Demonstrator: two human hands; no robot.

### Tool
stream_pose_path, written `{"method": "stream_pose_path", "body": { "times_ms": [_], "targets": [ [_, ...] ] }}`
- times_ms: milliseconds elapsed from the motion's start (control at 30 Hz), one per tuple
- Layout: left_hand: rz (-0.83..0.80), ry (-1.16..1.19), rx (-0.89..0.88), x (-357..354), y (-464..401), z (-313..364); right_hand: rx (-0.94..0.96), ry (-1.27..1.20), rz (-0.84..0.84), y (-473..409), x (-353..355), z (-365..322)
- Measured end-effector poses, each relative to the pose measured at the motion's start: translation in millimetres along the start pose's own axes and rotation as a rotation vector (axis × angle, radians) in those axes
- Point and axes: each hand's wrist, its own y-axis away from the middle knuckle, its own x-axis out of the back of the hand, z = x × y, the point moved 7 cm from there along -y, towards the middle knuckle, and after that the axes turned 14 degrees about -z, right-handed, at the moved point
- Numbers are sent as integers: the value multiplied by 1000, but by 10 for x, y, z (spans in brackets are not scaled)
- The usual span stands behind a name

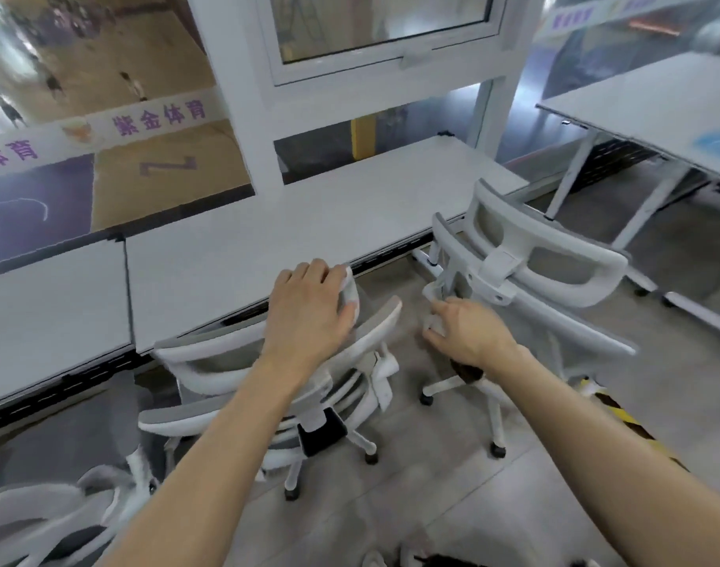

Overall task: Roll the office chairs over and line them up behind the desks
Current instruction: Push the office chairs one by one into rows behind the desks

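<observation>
Two white office chairs with grey mesh stand behind a long white desk [301,223]. The middle chair [211,362] faces the desk; my left hand [309,308] grips the top of its headrest. The right chair [554,259] is turned at an angle, its back and headrest towards me. My right hand [469,329] is closed on the left edge of that chair's frame, at about armrest height. A third chair [43,517] shows partly at the bottom left corner.
A second white desk [51,304] adjoins on the left, and another desk on castors [653,104] stands at the right. White window frames and glass rise behind the desks. Yellow-black floor tape [620,415] lies at the right on the grey floor.
</observation>
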Motion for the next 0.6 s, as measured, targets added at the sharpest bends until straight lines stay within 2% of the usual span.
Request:
{"method": "stream_pose_path", "body": {
  "times_ms": [200,333,500,600],
  "targets": [
    [-100,-40,-302,-71,-687,1111,-419,-62,8,935,-191,1234],
    [-129,-92,-461,-229,-1087,1781,-599,-102,88,1357,-339,1798],
    [-129,-114,-520,-326,-1816,2369,-598,-127,269,1330,-327,2250],
    [-214,-152,-520,-486,-2288,2551,-550,-167,266,1025,-309,2502]
  ]
}}
